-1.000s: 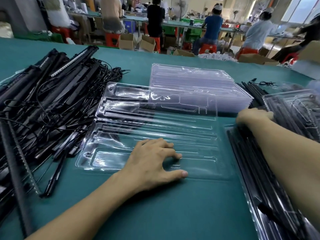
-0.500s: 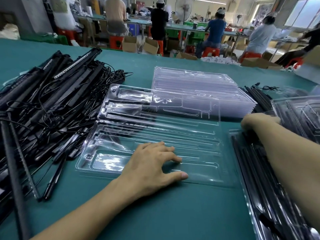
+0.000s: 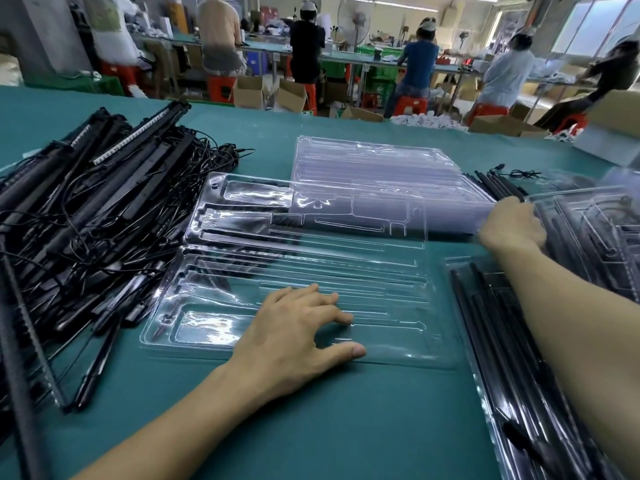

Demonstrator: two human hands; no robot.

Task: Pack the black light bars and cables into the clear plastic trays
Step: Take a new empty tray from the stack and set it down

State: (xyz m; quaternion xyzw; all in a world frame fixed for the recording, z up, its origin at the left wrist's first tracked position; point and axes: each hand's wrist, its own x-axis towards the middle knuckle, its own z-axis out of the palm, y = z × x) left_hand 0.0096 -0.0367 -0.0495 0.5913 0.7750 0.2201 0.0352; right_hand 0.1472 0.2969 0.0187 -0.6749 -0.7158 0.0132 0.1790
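Note:
An empty clear plastic tray (image 3: 311, 237) lies unfolded on the green table in front of me. My left hand (image 3: 298, 334) rests flat on its near half, fingers spread, thumb at the front rim. A big tangle of black light bars and cables (image 3: 86, 220) is heaped to the left, touching the tray's left edge. My right hand (image 3: 512, 226) is out to the right, its fingers curled over the left corner of a packed clear tray (image 3: 595, 230); the fingertips are hidden. Another packed tray (image 3: 502, 341) lies under my right forearm.
A stack of empty clear trays (image 3: 374, 174) stands just behind the open one. A few loose black bars (image 3: 498, 183) lie beyond my right hand. Green table surface (image 3: 346, 427) stretches toward me. People sit at benches far behind.
Both hands stay almost where they were. My right hand has shifted slightly right, onto the packed tray's corner. The view has moved a little.

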